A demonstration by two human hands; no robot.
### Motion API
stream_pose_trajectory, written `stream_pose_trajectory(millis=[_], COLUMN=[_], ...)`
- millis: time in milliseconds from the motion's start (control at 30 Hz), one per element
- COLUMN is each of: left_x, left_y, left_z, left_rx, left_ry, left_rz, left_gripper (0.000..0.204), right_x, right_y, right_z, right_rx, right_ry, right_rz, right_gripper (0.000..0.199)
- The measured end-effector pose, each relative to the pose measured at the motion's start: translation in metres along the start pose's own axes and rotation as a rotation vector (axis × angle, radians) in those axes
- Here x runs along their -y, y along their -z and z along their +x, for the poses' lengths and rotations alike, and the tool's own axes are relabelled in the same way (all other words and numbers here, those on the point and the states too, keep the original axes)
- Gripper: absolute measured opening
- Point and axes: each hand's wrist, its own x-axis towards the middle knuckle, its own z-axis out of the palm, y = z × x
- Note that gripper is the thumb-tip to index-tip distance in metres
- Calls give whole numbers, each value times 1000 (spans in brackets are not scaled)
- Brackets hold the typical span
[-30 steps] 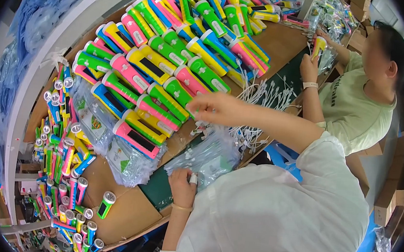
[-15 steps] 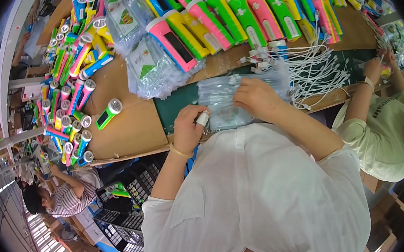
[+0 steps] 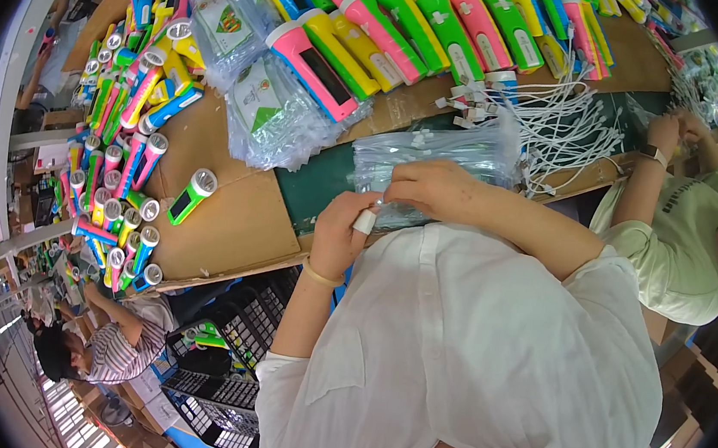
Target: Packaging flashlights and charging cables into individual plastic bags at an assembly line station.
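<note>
In front of my body lies a pile of clear plastic bags [image 3: 440,150], with small white pieces showing among them. At its near left edge my left hand [image 3: 341,233] is closed, a white wrap [image 3: 364,221] round one finger. The fingertips of my right hand [image 3: 432,186] meet it there in a pinch. Whatever sits between the fingertips is too small and covered to make out. Right of the pile spreads a tangle of white cables [image 3: 563,127]. More clear bags [image 3: 269,120] with printed cards lie to the left.
Rows of colourful flashlights [image 3: 412,35] line the far side; many more crowd the left. One green flashlight [image 3: 193,198] lies alone on the cardboard [image 3: 228,242]. A black crate [image 3: 217,392] stands below the table edge. Co-workers sit at right [image 3: 678,229] and lower left [image 3: 118,348].
My right hand has moved left and nearer, off the bag pile, to meet my left hand. My left hand has shifted only slightly.
</note>
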Motion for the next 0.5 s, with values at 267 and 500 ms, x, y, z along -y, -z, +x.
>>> stream_pose_trajectory(millis=[267, 500], left_x=[11, -8], left_y=[2, -11], left_z=[-3, 23], left_rx=[52, 154], left_ry=[-10, -324], left_rz=[-10, -52], left_gripper=[18, 18], right_x=[-17, -69], right_y=[71, 136], right_z=[-46, -49], right_rx=[-37, -405], right_ry=[-220, -761], right_rz=[-81, -582], right_gripper=[15, 25])
